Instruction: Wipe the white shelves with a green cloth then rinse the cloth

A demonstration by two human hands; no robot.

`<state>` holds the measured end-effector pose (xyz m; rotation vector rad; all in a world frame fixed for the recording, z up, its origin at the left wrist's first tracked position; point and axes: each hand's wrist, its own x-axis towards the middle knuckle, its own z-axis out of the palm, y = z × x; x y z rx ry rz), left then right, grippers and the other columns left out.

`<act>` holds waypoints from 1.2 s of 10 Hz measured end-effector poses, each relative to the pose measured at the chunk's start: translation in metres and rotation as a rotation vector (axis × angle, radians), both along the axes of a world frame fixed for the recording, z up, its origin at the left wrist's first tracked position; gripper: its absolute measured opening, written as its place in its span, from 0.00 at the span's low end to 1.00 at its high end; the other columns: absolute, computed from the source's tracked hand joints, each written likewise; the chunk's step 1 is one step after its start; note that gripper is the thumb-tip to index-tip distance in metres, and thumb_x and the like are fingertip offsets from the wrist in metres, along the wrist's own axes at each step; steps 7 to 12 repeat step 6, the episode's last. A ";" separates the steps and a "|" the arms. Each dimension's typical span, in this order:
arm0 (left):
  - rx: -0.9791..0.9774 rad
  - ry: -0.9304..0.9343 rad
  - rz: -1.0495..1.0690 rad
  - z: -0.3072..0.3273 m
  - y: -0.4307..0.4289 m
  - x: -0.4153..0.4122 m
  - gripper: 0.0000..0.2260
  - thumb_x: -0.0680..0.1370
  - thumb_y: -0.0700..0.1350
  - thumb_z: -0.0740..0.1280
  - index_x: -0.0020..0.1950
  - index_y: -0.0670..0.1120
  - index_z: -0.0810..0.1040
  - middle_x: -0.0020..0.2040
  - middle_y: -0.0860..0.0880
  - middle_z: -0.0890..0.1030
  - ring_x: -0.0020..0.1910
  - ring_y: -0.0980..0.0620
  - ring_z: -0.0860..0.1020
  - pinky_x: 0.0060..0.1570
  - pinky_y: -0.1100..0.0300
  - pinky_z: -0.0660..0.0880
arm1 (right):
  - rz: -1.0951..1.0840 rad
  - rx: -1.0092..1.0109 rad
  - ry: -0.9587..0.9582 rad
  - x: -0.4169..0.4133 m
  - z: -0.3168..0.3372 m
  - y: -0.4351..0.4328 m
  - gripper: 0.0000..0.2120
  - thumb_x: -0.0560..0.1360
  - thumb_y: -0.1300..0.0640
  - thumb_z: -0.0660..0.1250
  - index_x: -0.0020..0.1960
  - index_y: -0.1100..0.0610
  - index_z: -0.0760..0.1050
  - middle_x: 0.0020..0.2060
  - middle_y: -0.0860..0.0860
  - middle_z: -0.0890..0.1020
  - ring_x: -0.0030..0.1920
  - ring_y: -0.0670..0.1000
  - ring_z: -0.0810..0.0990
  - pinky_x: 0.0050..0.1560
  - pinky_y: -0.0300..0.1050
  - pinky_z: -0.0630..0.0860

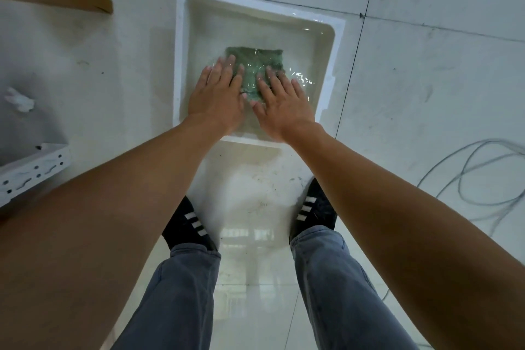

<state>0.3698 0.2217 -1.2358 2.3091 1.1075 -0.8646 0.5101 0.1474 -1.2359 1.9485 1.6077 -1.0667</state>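
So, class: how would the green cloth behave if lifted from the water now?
The green cloth lies submerged in the tray, so probably heavy and dripping. It looks thin under the left hand and right hand, so likely limp.

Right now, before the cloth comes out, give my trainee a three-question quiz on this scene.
1. True or false: the green cloth lies under water in the white tub.
2. Of the left hand and the right hand, which touches the cloth? A) left only B) right only C) both
3. Fill in: the fingers of both hands are ____, not curled.
Key: 1 true; 2 C; 3 straight.
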 end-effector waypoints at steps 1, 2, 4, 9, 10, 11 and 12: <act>-0.018 0.000 0.018 0.000 0.000 -0.002 0.28 0.85 0.54 0.47 0.83 0.46 0.47 0.84 0.46 0.43 0.82 0.46 0.41 0.80 0.47 0.42 | -0.013 -0.004 0.001 -0.002 0.000 -0.002 0.30 0.83 0.40 0.40 0.82 0.51 0.42 0.81 0.51 0.42 0.80 0.52 0.42 0.78 0.53 0.40; -0.035 0.005 0.023 0.002 0.001 -0.002 0.28 0.85 0.55 0.47 0.83 0.46 0.47 0.84 0.46 0.42 0.82 0.47 0.41 0.80 0.48 0.42 | -0.021 0.001 0.000 -0.002 0.003 -0.003 0.30 0.83 0.41 0.42 0.82 0.52 0.42 0.81 0.51 0.44 0.80 0.52 0.43 0.78 0.52 0.41; -0.067 0.015 0.032 0.029 0.004 -0.002 0.28 0.85 0.55 0.45 0.83 0.46 0.45 0.84 0.46 0.43 0.82 0.47 0.41 0.80 0.48 0.42 | -0.036 -0.022 0.017 0.003 0.031 0.004 0.31 0.83 0.41 0.41 0.81 0.53 0.39 0.81 0.51 0.41 0.80 0.51 0.40 0.79 0.51 0.41; -0.118 0.012 0.097 0.082 0.009 0.001 0.28 0.85 0.55 0.47 0.83 0.47 0.46 0.84 0.48 0.44 0.82 0.48 0.42 0.80 0.49 0.41 | -0.047 -0.059 0.054 0.014 0.086 0.017 0.31 0.83 0.41 0.41 0.81 0.54 0.40 0.81 0.52 0.43 0.80 0.52 0.42 0.79 0.52 0.41; -0.118 0.012 0.097 0.082 0.009 0.001 0.28 0.85 0.55 0.47 0.83 0.47 0.46 0.84 0.48 0.44 0.82 0.48 0.42 0.80 0.49 0.41 | -0.047 -0.059 0.054 0.014 0.086 0.017 0.31 0.83 0.41 0.41 0.81 0.54 0.40 0.81 0.52 0.43 0.80 0.52 0.42 0.79 0.52 0.41; -0.118 0.012 0.097 0.082 0.009 0.001 0.28 0.85 0.55 0.47 0.83 0.47 0.46 0.84 0.48 0.44 0.82 0.48 0.42 0.80 0.49 0.41 | -0.047 -0.059 0.054 0.014 0.086 0.017 0.31 0.83 0.41 0.41 0.81 0.54 0.40 0.81 0.52 0.43 0.80 0.52 0.42 0.79 0.52 0.41; -0.118 0.012 0.097 0.082 0.009 0.001 0.28 0.85 0.55 0.47 0.83 0.47 0.46 0.84 0.48 0.44 0.82 0.48 0.42 0.80 0.49 0.41 | -0.047 -0.059 0.054 0.014 0.086 0.017 0.31 0.83 0.41 0.41 0.81 0.54 0.40 0.81 0.52 0.43 0.80 0.52 0.42 0.79 0.52 0.41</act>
